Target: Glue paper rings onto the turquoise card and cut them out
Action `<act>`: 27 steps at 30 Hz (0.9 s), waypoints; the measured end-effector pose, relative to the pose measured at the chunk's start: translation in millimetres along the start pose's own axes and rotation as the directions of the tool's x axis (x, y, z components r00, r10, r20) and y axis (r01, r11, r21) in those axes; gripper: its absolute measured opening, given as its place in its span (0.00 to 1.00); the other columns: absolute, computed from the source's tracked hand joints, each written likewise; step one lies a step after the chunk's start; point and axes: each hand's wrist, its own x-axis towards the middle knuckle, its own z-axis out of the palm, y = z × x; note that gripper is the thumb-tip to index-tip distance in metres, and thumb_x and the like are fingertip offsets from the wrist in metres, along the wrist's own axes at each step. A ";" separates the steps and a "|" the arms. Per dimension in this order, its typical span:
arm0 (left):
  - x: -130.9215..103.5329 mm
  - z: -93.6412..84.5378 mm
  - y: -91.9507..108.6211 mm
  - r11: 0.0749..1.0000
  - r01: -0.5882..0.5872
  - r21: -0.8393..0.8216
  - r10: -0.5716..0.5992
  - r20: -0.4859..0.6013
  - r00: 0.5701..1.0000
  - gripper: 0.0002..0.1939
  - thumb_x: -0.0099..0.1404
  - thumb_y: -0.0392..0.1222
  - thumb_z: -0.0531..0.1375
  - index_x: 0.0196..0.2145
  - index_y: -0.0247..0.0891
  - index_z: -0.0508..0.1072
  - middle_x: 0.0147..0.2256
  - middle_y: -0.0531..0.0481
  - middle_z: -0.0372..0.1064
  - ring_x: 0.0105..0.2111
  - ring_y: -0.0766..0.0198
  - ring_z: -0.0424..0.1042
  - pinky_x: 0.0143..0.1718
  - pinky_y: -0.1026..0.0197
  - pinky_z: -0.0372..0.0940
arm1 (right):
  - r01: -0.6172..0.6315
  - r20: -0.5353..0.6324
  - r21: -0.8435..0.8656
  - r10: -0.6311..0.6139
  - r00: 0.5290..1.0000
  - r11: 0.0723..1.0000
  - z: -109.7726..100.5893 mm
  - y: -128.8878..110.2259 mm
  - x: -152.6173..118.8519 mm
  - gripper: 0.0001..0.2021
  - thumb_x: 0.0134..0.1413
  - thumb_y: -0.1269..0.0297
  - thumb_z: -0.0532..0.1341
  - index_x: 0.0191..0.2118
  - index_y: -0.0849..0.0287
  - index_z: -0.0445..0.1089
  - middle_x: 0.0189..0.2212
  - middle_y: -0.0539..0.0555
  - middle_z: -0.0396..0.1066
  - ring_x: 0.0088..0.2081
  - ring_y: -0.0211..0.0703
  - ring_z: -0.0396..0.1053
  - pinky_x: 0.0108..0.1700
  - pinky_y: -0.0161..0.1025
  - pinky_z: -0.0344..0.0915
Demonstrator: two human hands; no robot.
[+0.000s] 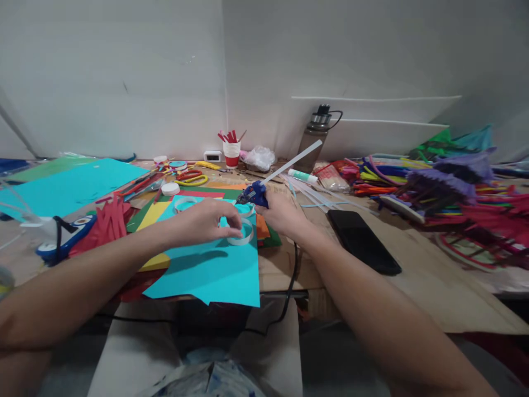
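Observation:
My right hand [281, 209] is wrapped around a blue hot glue gun [255, 193], and a long translucent glue stick [293, 161] juts up from its back. Its nozzle points left, close to the fingers of my left hand [212, 219]. That hand has its thumb and fingers curled at the edge of a white ring [244, 236], which looks like a strip of paper or card. More white rings lie just behind, one of them partly hidden by my left hand. Under them is a turquoise sheet [219, 275] stacked over yellow, green and red sheets.
Right of my hand lie a black phone [363, 242] and a glue tube [303, 176]. Colourful craft pieces [463, 193] pile up at the far right. Behind stand a bottle [314, 138] and a paper cup [231, 154]. Scissors [192, 179] lie back left; a black cord [292, 275] hangs over the edge.

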 end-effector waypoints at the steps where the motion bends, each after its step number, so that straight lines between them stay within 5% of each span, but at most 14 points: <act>1: -2.1 1.9 1.9 1.000 -0.008 0.025 0.008 0.010 1.000 0.11 0.64 0.51 0.62 0.34 0.43 0.80 0.36 0.50 0.79 0.36 0.61 0.74 0.37 0.62 0.64 | 0.004 0.002 0.008 -0.004 1.000 1.000 -0.4 -0.3 -0.4 0.13 0.59 0.66 0.59 0.49 0.62 0.71 0.48 0.65 0.76 0.46 0.52 0.75 0.42 0.39 0.67; 5: -4.0 -13.4 -21.6 0.977 0.171 0.130 -0.150 -0.159 0.976 0.16 0.66 0.54 0.58 0.34 0.40 0.80 0.34 0.48 0.78 0.34 0.59 0.73 0.36 0.60 0.63 | -0.002 -0.002 0.016 0.002 1.000 1.000 -1.4 -0.9 -1.5 0.14 0.60 0.66 0.59 0.50 0.63 0.70 0.48 0.65 0.76 0.48 0.53 0.75 0.43 0.39 0.67; 7: -3.1 -31.0 -47.8 0.935 0.324 0.146 -0.277 -0.268 0.922 0.17 0.65 0.53 0.58 0.37 0.39 0.80 0.36 0.47 0.79 0.35 0.59 0.74 0.36 0.61 0.63 | -0.001 -0.001 0.024 0.001 1.000 1.000 -1.0 -0.3 -1.2 0.14 0.60 0.66 0.59 0.51 0.63 0.70 0.48 0.65 0.76 0.48 0.53 0.74 0.44 0.39 0.67; 10: -1.5 -54.7 -89.5 0.862 0.484 0.150 -0.428 -0.296 0.854 0.17 0.63 0.52 0.59 0.41 0.38 0.80 0.38 0.47 0.80 0.37 0.57 0.75 0.38 0.61 0.64 | -0.008 0.013 0.020 0.007 1.000 1.000 0.9 1.2 0.3 0.14 0.60 0.65 0.58 0.49 0.63 0.71 0.48 0.66 0.76 0.48 0.53 0.74 0.43 0.39 0.67; 12: 0.7 -63.4 -111.9 0.843 0.503 0.192 -0.455 -0.245 0.856 0.18 0.63 0.51 0.58 0.43 0.39 0.80 0.40 0.47 0.80 0.39 0.56 0.75 0.40 0.60 0.65 | -0.017 0.017 -0.006 0.017 1.000 1.000 2.3 2.3 1.3 0.14 0.61 0.64 0.58 0.49 0.63 0.71 0.49 0.67 0.76 0.49 0.54 0.74 0.44 0.40 0.67; 15: 6.8 -67.2 -133.5 0.852 0.438 0.288 -0.457 0.000 0.889 0.20 0.62 0.48 0.58 0.47 0.38 0.79 0.46 0.43 0.78 0.43 0.55 0.74 0.43 0.60 0.65 | -0.029 0.010 -0.022 0.030 1.000 0.999 3.2 3.6 1.8 0.14 0.61 0.63 0.58 0.50 0.63 0.71 0.49 0.66 0.76 0.49 0.55 0.74 0.44 0.41 0.67; 18: 13.1 -66.9 -143.3 0.853 0.415 0.318 -0.485 0.185 0.855 0.20 0.56 0.43 0.61 0.47 0.40 0.79 0.46 0.43 0.78 0.42 0.56 0.75 0.39 0.63 0.64 | -0.027 -0.008 -0.037 0.026 1.000 0.999 2.6 4.5 1.9 0.15 0.61 0.62 0.58 0.50 0.62 0.70 0.48 0.66 0.76 0.49 0.56 0.74 0.44 0.42 0.67; 23: 19.4 -67.4 -146.5 0.819 0.405 0.406 -0.534 0.281 0.798 0.26 0.51 0.38 0.61 0.49 0.40 0.78 0.48 0.40 0.77 0.42 0.52 0.74 0.37 0.61 0.64 | -0.017 0.009 -0.057 0.017 1.000 0.998 3.8 6.4 3.5 0.16 0.62 0.62 0.58 0.51 0.63 0.70 0.49 0.67 0.76 0.49 0.58 0.74 0.44 0.44 0.67; 27: 22.7 -69.6 -144.8 0.814 0.403 0.418 -0.537 0.280 0.796 0.26 0.51 0.36 0.58 0.49 0.39 0.78 0.48 0.39 0.77 0.44 0.52 0.73 0.40 0.61 0.65 | -0.003 0.012 -0.018 0.004 1.000 1.000 5.3 7.2 4.3 0.15 0.62 0.62 0.58 0.51 0.63 0.70 0.50 0.66 0.75 0.50 0.57 0.73 0.45 0.43 0.67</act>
